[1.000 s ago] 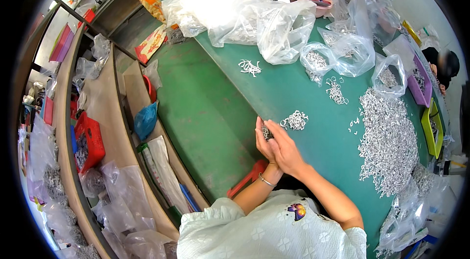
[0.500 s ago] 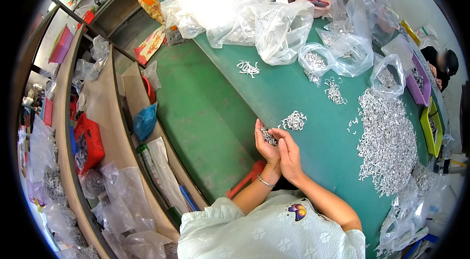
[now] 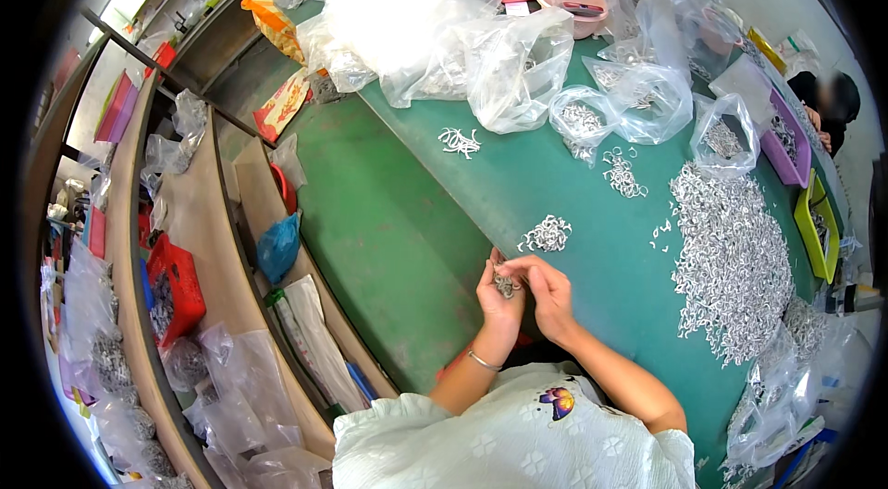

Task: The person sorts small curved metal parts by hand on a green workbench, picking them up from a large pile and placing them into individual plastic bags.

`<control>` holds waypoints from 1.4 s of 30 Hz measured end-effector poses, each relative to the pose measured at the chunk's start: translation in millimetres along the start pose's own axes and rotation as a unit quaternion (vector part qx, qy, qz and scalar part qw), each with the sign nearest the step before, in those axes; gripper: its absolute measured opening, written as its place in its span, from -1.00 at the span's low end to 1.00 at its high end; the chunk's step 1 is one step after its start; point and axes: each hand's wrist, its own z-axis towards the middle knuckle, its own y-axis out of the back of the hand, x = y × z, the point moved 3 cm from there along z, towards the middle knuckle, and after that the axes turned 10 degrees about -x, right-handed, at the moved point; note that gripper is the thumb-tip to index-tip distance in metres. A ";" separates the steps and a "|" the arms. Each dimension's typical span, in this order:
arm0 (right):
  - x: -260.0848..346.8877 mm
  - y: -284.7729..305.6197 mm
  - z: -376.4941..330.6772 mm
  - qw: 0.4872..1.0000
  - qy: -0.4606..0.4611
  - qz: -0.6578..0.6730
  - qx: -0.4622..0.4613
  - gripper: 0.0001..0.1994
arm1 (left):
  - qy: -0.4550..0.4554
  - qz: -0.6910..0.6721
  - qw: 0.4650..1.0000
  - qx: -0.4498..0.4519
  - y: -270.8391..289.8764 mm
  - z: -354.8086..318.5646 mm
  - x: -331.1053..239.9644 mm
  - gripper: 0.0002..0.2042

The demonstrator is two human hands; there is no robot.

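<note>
Left hand (image 3: 499,297) cups small metal clips (image 3: 505,284), right hand (image 3: 551,293) grip seemingly pinching one there

Green worktable (image 3: 388,239), wooden shelving (image 3: 199,239) left (daylit, cluttered).

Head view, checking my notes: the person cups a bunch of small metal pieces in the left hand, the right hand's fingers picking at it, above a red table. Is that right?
Not quite. The head view shows the table is green, not red. The rest holds: the left hand cups the small metal pieces and the right hand has its fingers at them.
</note>
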 end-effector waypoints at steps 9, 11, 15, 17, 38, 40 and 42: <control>9.8 42.1 -22.4 0.992 0.007 -0.006 -0.123 -0.64 | -0.060 -0.060 0.981 -0.174 -44.4 -35.6 -23.3 -0.81; 9.6 52.3 -26.9 0.988 0.007 -0.025 -0.154 -0.65 | -0.090 -0.021 0.991 -0.095 -78.7 -42.2 -37.0 -0.83; 6.7 58.2 -27.5 0.984 0.003 -0.052 -0.168 -0.69 | 0.066 0.024 0.994 -0.089 -157.3 -13.7 -26.7 -0.87; 9.9 55.5 -24.1 0.986 0.010 -0.063 -0.151 -0.71 | 0.154 0.073 0.982 -0.082 -185.8 21.5 -5.1 -0.88; 6.4 56.2 -21.7 0.991 0.013 -0.033 -0.128 -0.76 | -0.141 0.469 0.869 -0.062 -282.4 124.6 98.5 -0.61; 2.0 58.7 -22.1 0.992 0.008 -0.016 -0.125 -0.77 | -0.115 0.487 0.866 0.020 -291.9 90.1 93.5 -0.59; 3.3 62.2 -22.0 0.988 -0.011 -0.003 -0.154 -0.78 | -0.123 0.483 0.859 0.118 -291.8 55.6 75.4 -0.60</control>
